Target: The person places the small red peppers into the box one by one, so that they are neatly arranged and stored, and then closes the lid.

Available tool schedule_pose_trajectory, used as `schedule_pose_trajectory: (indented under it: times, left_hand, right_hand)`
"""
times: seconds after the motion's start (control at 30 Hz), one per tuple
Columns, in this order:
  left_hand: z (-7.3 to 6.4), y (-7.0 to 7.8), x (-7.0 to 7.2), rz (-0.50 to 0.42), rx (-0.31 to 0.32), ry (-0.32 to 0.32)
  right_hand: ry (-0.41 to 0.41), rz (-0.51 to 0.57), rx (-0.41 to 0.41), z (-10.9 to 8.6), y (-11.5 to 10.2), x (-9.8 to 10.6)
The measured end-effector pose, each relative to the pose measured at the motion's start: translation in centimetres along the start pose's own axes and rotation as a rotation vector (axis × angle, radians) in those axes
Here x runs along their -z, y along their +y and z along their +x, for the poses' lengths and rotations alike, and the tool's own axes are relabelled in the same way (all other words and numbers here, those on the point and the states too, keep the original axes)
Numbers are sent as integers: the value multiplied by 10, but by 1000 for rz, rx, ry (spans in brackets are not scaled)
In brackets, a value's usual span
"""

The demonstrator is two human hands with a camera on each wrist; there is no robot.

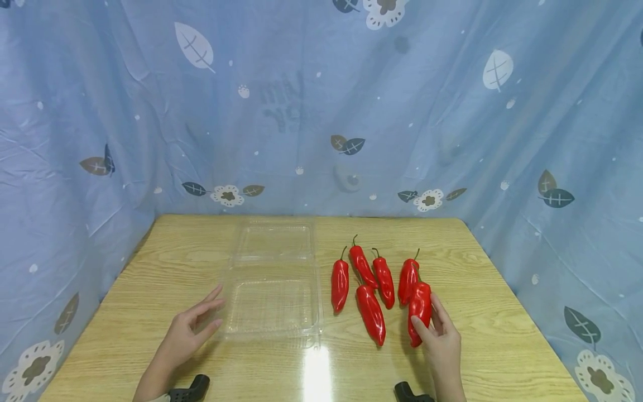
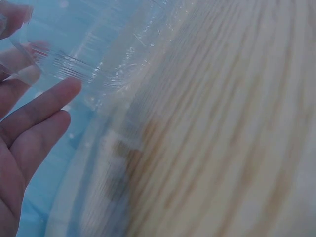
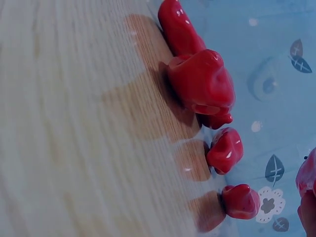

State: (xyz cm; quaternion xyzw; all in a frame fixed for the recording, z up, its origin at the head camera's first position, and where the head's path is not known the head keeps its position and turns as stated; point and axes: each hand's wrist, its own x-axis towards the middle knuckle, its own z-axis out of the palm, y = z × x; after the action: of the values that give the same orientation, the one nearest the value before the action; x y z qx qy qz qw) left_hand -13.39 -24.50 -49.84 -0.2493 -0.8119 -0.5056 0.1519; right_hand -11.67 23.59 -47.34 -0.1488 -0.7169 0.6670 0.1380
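Note:
A clear plastic clamshell box [image 1: 320, 298] lies unfolded on the table, its two halves one behind the other. My left hand [image 1: 183, 335] is at the near half's left edge, fingers extended and thumb apart; in the left wrist view its fingers [image 2: 42, 106] overlap the see-through plastic, and whether they touch it I cannot tell. With thumb and fingers, my right hand [image 1: 442, 338] pinches a glossy red pepper [image 1: 420, 304]. Only part of that held pepper [image 3: 307, 173] appears at the right wrist view's edge. Behind it another red pepper [image 1: 408, 279] is partly covered.
Several more red peppers [image 1: 370, 315] with green stems lie between the box and my right hand, two of them overlapping. The wooden table [image 1: 150, 279] is enclosed by a blue patterned curtain [image 1: 301, 111] at the back and sides.

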Motion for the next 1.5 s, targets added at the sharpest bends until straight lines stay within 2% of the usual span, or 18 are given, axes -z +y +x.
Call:
schedule_pose_trajectory:
  times: [0.37, 0.53, 0.67, 0.9, 1.07, 1.3, 1.5]
  left_hand:
    - [-1, -2, 1, 5, -25, -5]
    - [0, -2, 1, 4, -8, -10]
    - [2, -1, 1, -7, 18, -9]
    - [2, 0, 1, -12, 18, -12]
    - [-1, 2, 2, -8, 22, -7]
    - [-1, 3, 3, 21, 27, -12]
    - [1, 4, 2, 20, 23, -14]
  right_hand:
    - [-70, -16, 16, 0, -6, -5]
    - [-114, -46, 28, 1, -11, -9]
    - [-157, -60, 64, 2, -18, -13]
    - [-225, -80, 134, 6, -26, -21]
    - [-279, -45, 179, 8, -31, -32]
    - [-393, 71, 249, 11, -36, -48]
    - [-485, 85, 273, 13, -39, -63]
